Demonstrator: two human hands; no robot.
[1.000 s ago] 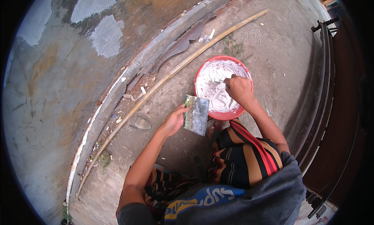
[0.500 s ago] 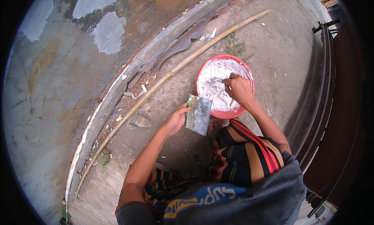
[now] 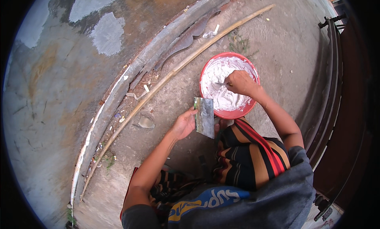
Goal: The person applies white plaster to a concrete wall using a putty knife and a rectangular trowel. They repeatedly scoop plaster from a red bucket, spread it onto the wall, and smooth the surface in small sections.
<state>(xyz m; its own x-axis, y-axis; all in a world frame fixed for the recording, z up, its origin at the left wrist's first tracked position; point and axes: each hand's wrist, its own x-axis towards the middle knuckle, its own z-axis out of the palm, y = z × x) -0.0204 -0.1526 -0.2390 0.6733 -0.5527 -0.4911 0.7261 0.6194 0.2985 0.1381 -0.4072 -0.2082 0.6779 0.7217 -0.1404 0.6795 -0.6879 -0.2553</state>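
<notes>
A red basin [image 3: 204, 69] stands on the ground in front of me, its inside coated with thick white paste [image 3: 226, 99]. Over the basin, my right hand [image 3: 241, 83] is closed round the handle of a putty knife [image 3: 220, 84], whose metal blade points left into the paste. Most of that handle is hidden by my fingers. My left hand [image 3: 186, 123] grips a flat rectangular board [image 3: 205, 119] by its left edge, thumb on top. The board is grey and smeared, with a greenish edge, and is held tilted just left of the basin's near rim.
A long bamboo pole [image 3: 174, 71] lies diagonally to the left, beside a raised concrete kerb [image 3: 118, 84]. Between them lie a bent dark strip [image 3: 180, 44] and small rubble. A flat stone [image 3: 146, 122] sits left of my left hand. A dark metal gate [image 3: 336, 94] runs along the right.
My right hand has turned, with the knife's blade now lower in the paste. The board has tilted more steeply and shifted slightly right with my left hand.
</notes>
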